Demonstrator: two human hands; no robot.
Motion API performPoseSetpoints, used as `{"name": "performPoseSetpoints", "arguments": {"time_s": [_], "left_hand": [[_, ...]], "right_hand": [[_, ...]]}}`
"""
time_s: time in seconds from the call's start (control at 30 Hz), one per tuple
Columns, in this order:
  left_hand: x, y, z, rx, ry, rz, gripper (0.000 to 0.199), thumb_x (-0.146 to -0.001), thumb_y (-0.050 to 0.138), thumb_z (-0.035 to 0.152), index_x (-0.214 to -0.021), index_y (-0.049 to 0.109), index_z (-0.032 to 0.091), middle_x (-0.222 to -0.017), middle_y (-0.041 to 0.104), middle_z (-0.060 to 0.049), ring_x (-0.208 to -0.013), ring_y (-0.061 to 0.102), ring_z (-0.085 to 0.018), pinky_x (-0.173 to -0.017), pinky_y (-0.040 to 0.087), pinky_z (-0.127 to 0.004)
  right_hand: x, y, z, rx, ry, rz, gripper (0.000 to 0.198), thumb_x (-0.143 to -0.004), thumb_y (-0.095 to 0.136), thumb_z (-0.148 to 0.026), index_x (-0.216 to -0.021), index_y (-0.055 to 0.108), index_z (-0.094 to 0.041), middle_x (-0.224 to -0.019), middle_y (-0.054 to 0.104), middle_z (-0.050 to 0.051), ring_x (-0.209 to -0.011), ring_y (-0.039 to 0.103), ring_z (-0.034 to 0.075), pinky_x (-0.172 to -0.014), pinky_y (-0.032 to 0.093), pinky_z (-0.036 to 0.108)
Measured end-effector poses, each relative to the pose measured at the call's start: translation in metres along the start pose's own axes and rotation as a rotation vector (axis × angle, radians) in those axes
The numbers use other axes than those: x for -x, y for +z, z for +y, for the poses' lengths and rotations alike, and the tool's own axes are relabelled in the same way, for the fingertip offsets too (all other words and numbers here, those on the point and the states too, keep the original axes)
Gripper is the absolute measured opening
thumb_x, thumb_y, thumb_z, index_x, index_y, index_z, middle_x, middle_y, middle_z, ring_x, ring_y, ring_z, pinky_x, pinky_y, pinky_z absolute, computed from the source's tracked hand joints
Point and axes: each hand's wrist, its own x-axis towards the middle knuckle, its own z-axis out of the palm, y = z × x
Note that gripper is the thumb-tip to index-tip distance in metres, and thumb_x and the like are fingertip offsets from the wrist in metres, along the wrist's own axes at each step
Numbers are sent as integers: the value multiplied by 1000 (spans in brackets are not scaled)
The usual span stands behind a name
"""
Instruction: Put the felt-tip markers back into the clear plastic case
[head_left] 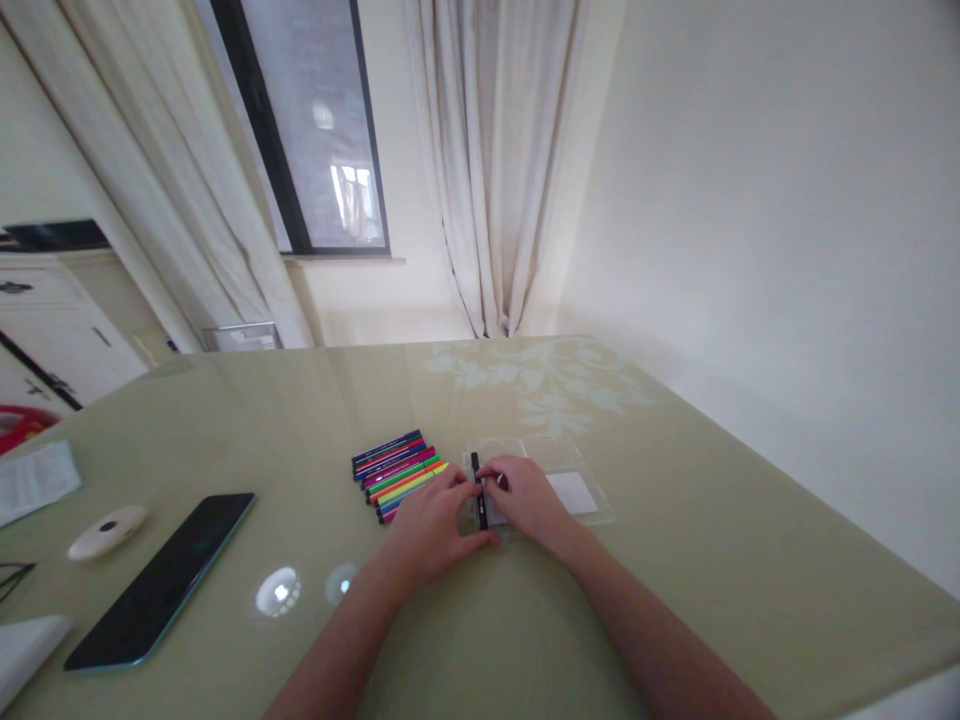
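A black marker pen (pixel 481 508) lies lengthwise along the left side of a clear plastic case (pixel 598 517). My right hand (pixel 534 500) has its fingers bent and pinched at the middle of the pen. From the other side, my left hand (pixel 429 530) grips the same pen, fingertips at its middle and thumb near its lower end by the case's front edge. A white card (pixel 571 493) shows inside the case. Just left of the case lies a row of several coloured markers (pixel 394 465), partly covered by my left hand.
On the left of the table (pixel 480 640) lie a dark tablet-like device (pixel 161 580), a white mouse (pixel 109 532) and a pale packet (pixel 37 482). A white object (pixel 26 650) sits at the near left corner. A wall (pixel 787 250) borders the right side.
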Motion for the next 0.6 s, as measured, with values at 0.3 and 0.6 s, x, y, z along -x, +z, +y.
{"name": "performPoseSetpoints", "arguments": {"time_s": [0.3, 0.6], "left_hand": [[-6, -12, -30, -43, -225, 192, 16, -95, 61, 35, -91, 68, 22, -103, 69, -5, -97, 65, -24, -85, 47, -33], [-4, -13, -34, -102, -260, 102, 7, -88, 69, 29, -87, 67, 22, -98, 71, -6, -100, 64, -25, -84, 44, -32]], "right_hand": [[1, -2, -3, 37, -13, 56, 24, -88, 59, -13, -98, 79, -22, -95, 79, 6, -86, 69, 20, -82, 48, 29], [0, -4, -3, 26, -23, 111, 24, -89, 58, -12, -98, 78, -22, -96, 78, 6, -82, 68, 20, -80, 48, 29]]}}
